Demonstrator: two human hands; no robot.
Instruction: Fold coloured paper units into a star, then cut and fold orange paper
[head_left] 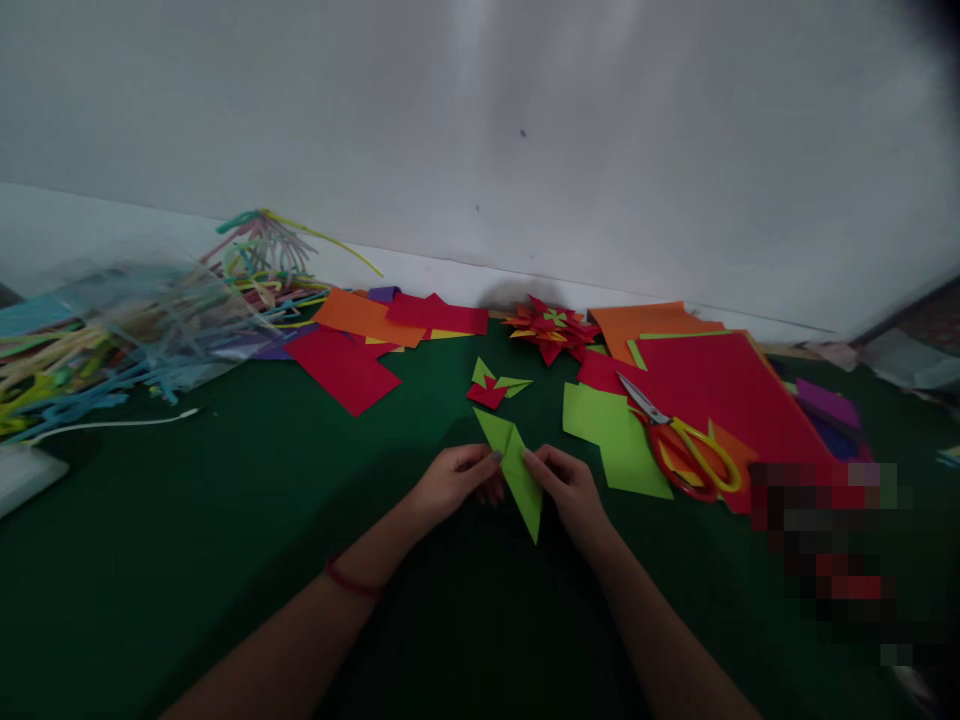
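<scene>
I've got both hands closed on one piece: the left grip (459, 480) pinches the folded green paper (519, 470) at its left edge, and the right grip (568, 487) pinches its right edge. The paper sits directly between them, slanting, one point up and left, the other down toward me. It is light green, creased, with sharp tips. Just beyond lies a small red-and-green folded piece (489, 392) on the dark green worktop (262, 480), then a layered paper flower (551, 335). To my right, scissors (661, 418) rest across coloured sheets (712, 390). Far left, a clear plastic bag (187, 310) holds or covers colourful strips (90, 370); I can't tell which, and some spill past it.
</scene>
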